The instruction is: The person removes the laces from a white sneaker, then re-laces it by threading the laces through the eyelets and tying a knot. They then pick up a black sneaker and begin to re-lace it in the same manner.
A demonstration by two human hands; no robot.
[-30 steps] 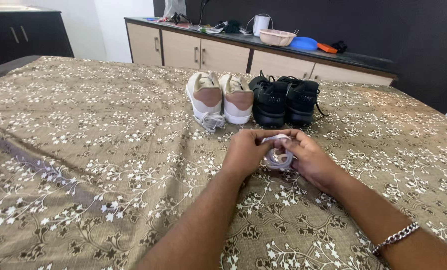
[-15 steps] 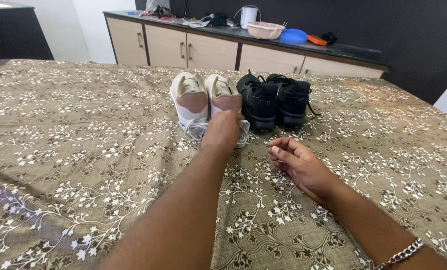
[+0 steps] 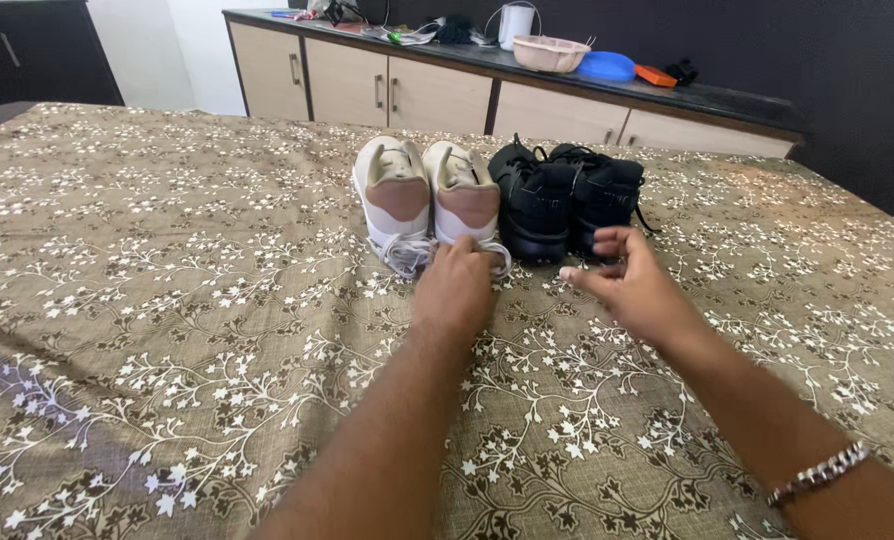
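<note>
A pair of white shoes with pink heel patches [image 3: 399, 194] stands heels toward me on the patterned bedspread [image 3: 167, 300]. A pair of black shoes [image 3: 567, 196] stands just to their right. My left hand [image 3: 454, 287] lies knuckles up at the heel of the right white shoe, closed over a coiled white lace [image 3: 501, 263] that peeks out beside it. A second coiled white lace [image 3: 404, 254] lies at the left white shoe's heel. My right hand [image 3: 635, 285] hovers in front of the black shoes, fingers spread, holding nothing.
Behind the bed runs a low beige cabinet [image 3: 417, 95] with a dark top. On it sit a pink bowl [image 3: 550, 52], a blue lid [image 3: 607, 66], a white jug [image 3: 516, 22] and cables. A dark cabinet [image 3: 27, 50] stands far left.
A second ago both hands held the coiled lace together. My left hand then carried it forward to the right white shoe's heel. My right hand let go and has moved toward the black shoes.
</note>
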